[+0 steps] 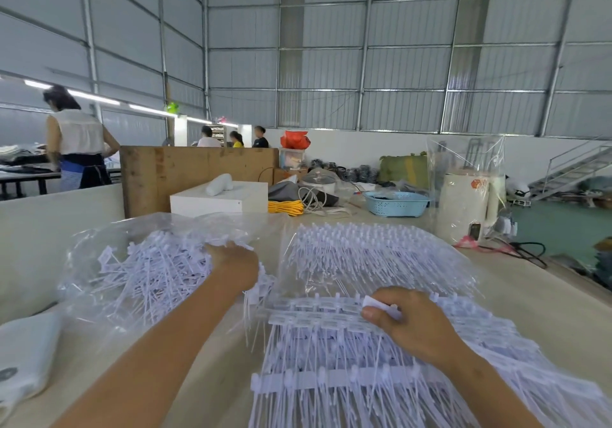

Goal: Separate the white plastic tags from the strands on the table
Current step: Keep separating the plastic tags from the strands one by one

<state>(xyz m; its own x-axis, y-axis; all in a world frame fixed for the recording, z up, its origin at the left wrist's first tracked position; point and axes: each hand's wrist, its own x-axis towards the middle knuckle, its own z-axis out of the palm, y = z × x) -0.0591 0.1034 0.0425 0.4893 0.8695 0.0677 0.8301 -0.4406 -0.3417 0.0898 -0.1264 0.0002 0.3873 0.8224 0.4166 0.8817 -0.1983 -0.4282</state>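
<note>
The right hand (pixel 410 323) pinches a white tag (pixel 381 308) at the top edge of the tag strips (pixel 331 374) lying on the counter (pixel 546 311). The left hand (pixel 233 267) reaches into a clear bag (pixel 99 295) of loose tags (pixel 149 268); its fingers are hidden, so I cannot tell its grip. Bare counter lies along the right edge.

I see loose white plastic tags (pixel 155 268) heaped in an open clear plastic bag (pixel 99 239) on the left of the table (pixel 543 298). In front of me, connected strands of tags (pixel 331 371) lie flat in overlapping sheets, tag heads in rows along crossbars. One single tag (pixel 381 306) sits tilted above the nearest row. More uncut strands (pixel 374 252) lie fanned behind, under clear film
</note>
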